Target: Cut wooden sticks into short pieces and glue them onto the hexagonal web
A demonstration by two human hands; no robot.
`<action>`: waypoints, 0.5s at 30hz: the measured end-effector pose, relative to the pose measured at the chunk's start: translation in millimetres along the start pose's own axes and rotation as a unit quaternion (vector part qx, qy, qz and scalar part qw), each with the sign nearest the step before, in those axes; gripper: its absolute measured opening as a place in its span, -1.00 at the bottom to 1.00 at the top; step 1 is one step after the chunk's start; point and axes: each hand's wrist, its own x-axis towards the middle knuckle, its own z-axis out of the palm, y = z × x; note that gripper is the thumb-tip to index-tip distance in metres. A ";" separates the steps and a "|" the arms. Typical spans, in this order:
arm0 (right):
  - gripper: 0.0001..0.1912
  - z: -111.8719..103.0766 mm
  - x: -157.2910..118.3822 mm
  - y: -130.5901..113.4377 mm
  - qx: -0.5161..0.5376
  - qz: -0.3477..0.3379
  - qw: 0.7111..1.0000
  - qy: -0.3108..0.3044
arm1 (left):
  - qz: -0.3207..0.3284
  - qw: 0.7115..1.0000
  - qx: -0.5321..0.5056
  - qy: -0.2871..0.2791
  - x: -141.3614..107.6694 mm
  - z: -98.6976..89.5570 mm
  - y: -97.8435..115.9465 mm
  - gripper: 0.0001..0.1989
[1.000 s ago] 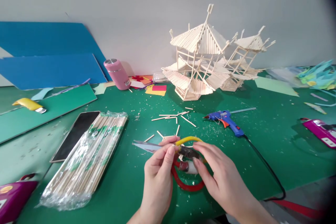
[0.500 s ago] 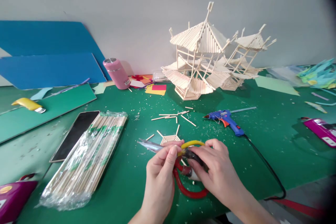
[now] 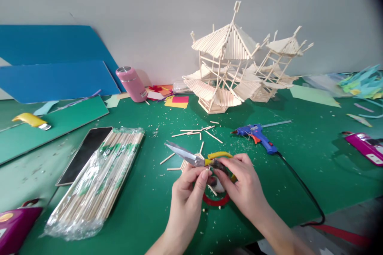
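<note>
Over the green table (image 3: 314,155), the scissors (image 3: 187,157) are being held by their handles in the right hand (image 3: 247,185). The long blades are being pointed away and left, just past the left hand (image 3: 186,196), whose fingertips are being pinched shut; what is in them cannot be told.

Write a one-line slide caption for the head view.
Scissors in the right hand, the left hand close by, over a green table with stick-built pavilions and a blue glue gun.

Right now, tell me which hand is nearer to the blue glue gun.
Right. The right hand is on the near side of the blue glue gun; the left hand is farther off, to its left.
</note>
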 end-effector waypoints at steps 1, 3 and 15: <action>-0.85 1.7 0.4 0.7 0.005 0.002 1.000 0.005 | 0.029 0.999 0.022 0.008 0.3 0.5 -1.6 -0.85; -0.84 4.6 -0.5 3.4 0.014 0.001 1.000 0.015 | 0.086 0.994 0.062 0.016 -0.3 1.8 -4.9 -0.87; -0.85 -3.4 -32.2 18.7 0.055 0.005 0.996 0.064 | 0.264 0.945 0.178 -0.067 -10.2 28.7 2.9 -0.82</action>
